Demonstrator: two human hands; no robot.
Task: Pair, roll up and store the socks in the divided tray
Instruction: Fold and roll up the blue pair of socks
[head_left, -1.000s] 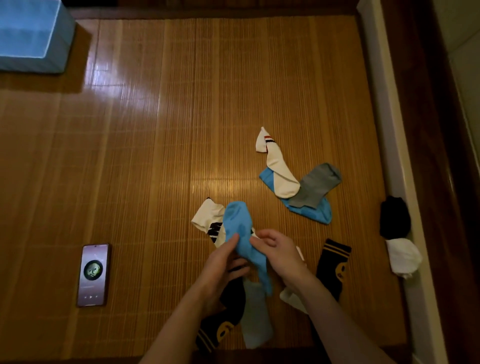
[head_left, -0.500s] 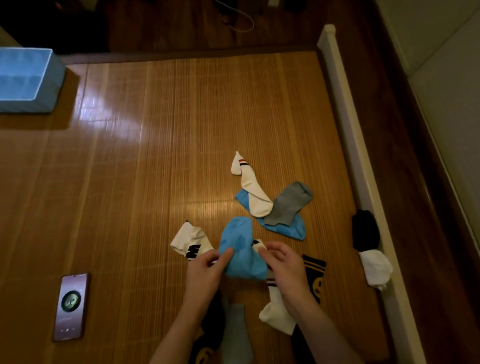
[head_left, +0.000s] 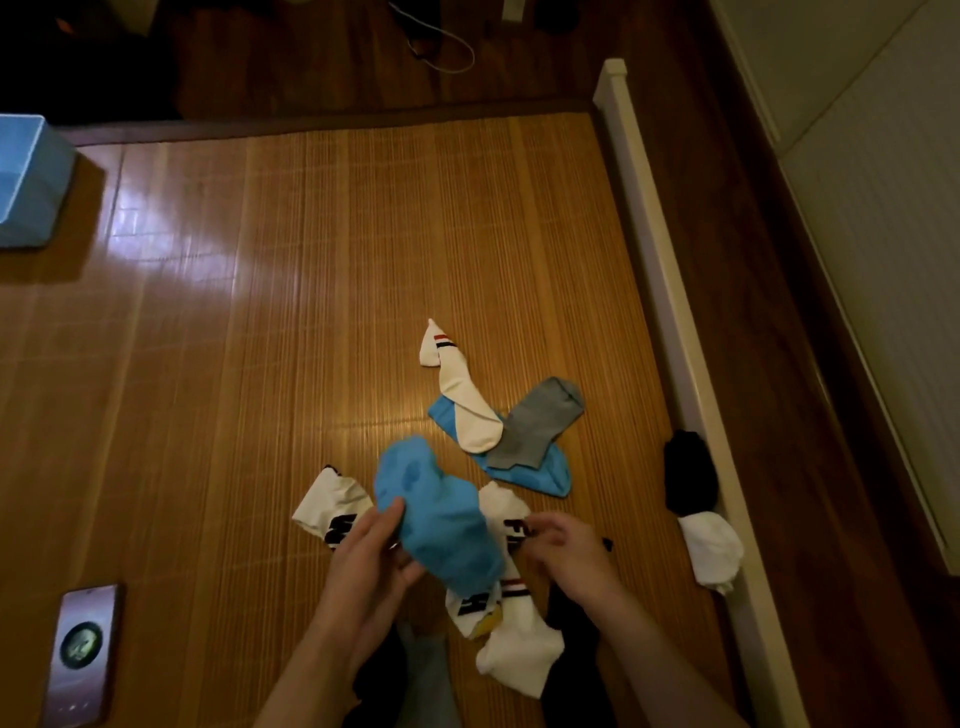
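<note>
L hand (head_left: 363, 561) grips blue sock (head_left: 436, 519), R hand (head_left: 566, 545) grip unclear; pairing step, next needs its mate (head_left: 550, 475) from under grey sock (head_left: 535, 426).

Single head view, looking steeply down, close above mat (head_left: 363, 260).

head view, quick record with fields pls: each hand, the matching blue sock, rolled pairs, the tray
left hand: grips a bright blue fabric sock
right hand: curled beside it, over a white lettered sock; grip unclear
match: second blue sock lies under a grey sock and a white striped sock
rolled: black bundle and white bundle against the white rail
tray: probably the light blue box at the far left; inside not visible
</note>
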